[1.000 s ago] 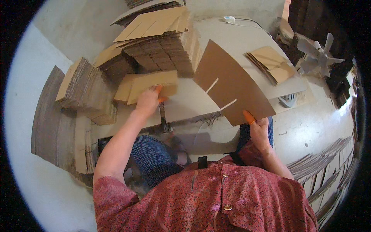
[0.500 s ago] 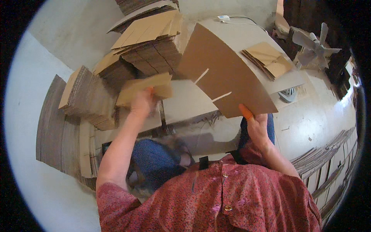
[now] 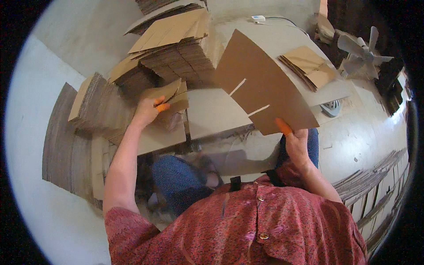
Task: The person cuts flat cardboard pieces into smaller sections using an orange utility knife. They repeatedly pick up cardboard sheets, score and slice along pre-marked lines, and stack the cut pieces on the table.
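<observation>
while the right hand (image 3: 297, 143) clamps a large, flat, two-slotted brown cardboard sheet (image 3: 265, 84) by its lower edge above the pale table (image 3: 216, 110), the left hand (image 3: 147, 111), well apart, pinches small tan cardboard pieces (image 3: 169, 91) near a rough-edged brown cardboard stack (image 3: 176, 62).

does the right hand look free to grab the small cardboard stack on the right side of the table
Probably not: the right hand is holding the slotted cardboard sheet, though the small stack itself looks uncovered.
</observation>
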Available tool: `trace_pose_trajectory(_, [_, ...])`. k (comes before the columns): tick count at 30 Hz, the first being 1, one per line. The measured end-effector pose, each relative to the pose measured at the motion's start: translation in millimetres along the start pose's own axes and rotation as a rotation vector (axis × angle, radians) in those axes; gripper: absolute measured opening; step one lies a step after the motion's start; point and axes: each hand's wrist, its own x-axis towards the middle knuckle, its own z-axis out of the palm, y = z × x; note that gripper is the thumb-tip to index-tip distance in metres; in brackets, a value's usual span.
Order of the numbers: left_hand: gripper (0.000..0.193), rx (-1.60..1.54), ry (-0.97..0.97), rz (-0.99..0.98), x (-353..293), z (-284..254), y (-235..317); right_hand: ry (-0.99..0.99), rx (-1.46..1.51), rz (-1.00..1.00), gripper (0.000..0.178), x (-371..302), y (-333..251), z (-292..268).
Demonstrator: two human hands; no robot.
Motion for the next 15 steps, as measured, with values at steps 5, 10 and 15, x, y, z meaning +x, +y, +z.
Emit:
trace_pose_trajectory(5, [0.031,-0.086,-0.037,-0.123,1,-9,-3,0.011,0.066,-0.006,0.025,1,4,1])
trace_pose_trajectory(10, [0.025,-0.137,0.615,0.011,-22,-9,25,0.047,0.021,-0.003,0.024,1,-2,2])
trace_pose_trajectory(15, [0.02,-0.138,0.518,0.11,-61,9,124,0.186,0.064,-0.081,0.023,-1,-11,-6])
